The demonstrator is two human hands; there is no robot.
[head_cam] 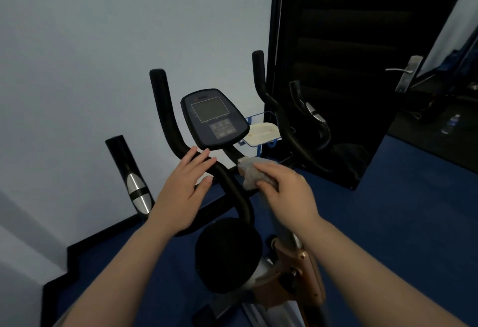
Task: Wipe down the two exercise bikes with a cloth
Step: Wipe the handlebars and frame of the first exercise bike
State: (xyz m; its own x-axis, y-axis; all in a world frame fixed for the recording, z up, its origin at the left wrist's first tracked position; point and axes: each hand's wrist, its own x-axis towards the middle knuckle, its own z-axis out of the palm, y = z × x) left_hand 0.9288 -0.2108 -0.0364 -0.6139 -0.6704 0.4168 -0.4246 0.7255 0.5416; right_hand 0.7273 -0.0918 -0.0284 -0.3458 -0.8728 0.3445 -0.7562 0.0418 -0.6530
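Note:
An exercise bike stands in front of me, with black handlebars (165, 109) and a dark console (213, 118) with a grey screen. My left hand (185, 184) lies with straight fingers over the left handlebar just below the console. My right hand (282, 189) grips a pale crumpled cloth (248, 171) and presses it against the bar on the console's right side. The bike's black round housing (227, 257) and its orange and silver frame (297, 275) lie below my arms.
A tall dark mirror (336, 68) leans on the wall at the right and reflects a handlebar. A door handle (408, 73) sits farther right. A white tray on a blue rack (263, 132) stands behind the console. A black and silver bar (132, 179) rises at the left. The floor is blue.

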